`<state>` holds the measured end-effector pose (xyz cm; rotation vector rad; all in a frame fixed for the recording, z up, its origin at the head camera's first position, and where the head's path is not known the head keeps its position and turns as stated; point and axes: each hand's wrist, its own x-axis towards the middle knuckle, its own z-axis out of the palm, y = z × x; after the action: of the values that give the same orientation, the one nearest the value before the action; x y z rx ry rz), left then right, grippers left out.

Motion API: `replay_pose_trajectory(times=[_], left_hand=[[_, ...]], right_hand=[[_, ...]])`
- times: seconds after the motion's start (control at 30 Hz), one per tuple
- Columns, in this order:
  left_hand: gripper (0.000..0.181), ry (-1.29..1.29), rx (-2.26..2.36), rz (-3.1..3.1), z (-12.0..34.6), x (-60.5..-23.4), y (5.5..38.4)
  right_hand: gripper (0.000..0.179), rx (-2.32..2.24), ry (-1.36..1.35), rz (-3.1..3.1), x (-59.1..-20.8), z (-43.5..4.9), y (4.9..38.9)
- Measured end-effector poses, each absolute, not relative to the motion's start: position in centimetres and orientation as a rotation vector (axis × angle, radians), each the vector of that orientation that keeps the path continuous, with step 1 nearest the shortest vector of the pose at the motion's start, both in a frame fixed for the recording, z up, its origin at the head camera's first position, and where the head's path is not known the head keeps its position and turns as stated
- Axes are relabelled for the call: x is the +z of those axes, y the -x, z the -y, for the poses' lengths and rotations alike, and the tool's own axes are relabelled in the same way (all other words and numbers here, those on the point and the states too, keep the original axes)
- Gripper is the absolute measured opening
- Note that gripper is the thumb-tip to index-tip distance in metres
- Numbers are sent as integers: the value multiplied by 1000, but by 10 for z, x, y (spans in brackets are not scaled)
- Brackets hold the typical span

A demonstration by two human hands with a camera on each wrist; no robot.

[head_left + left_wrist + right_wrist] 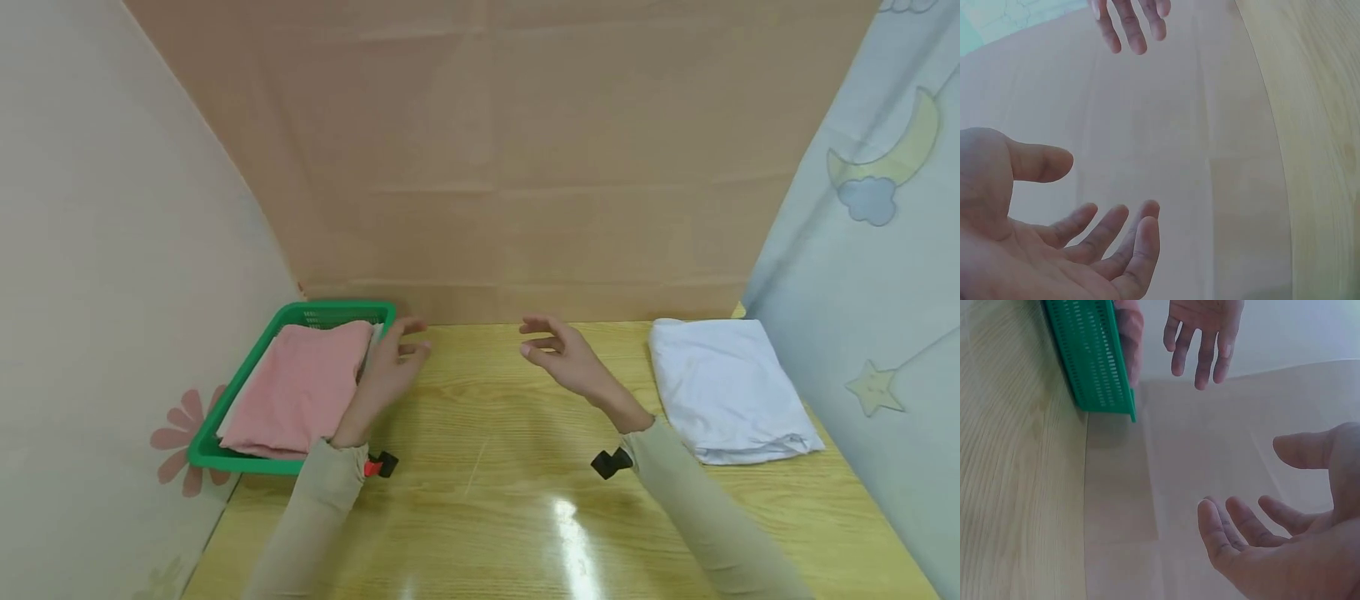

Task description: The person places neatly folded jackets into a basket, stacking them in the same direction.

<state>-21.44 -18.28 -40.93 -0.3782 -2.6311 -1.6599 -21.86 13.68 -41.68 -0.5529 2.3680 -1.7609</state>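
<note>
My left hand (390, 367) is raised over the table beside the right rim of a green plastic basket (197, 450). Its fingers are loosely bent, and nothing is in it; the left wrist view shows the bare palm (1035, 262). A folded pink cloth (307, 387) lies in the basket on top of paler cloth. Across from it my right hand (566, 358) hovers, palm inward, thumb apart from relaxed fingers, also holding nothing. To the right of that hand, a folded white cloth (731, 392) lies flat on the table.
The wooden table (480, 517) runs back to a brown paper-like backdrop (487, 167). A pale wall with a flower print (180, 433) borders the left, and a curtain with moon and star prints (877, 387) the right. Small black pieces (611, 463) sit at both wrists.
</note>
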Motion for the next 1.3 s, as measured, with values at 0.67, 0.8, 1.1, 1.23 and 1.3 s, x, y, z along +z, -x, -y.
replay_pose_trajectory(times=[0.67,0.8,1.1,1.23,1.3], left_hand=[[47,386,-1790,2567,110,-444,208],[49,431,-1764,2582,97,-449,211],[49,492,-1784,2611,70,-459,223],[48,506,-1810,2619,56,-462,226],[49,517,-1822,2620,49,-464,228]], right_hand=[[59,-1661,439,-2577,-437,-223,206],[60,-1652,439,-2610,-439,-242,201],[60,-1675,395,-2715,-444,-279,189],[60,-1672,386,-2785,-441,-295,186],[59,-1676,378,-2809,-441,-303,185]])
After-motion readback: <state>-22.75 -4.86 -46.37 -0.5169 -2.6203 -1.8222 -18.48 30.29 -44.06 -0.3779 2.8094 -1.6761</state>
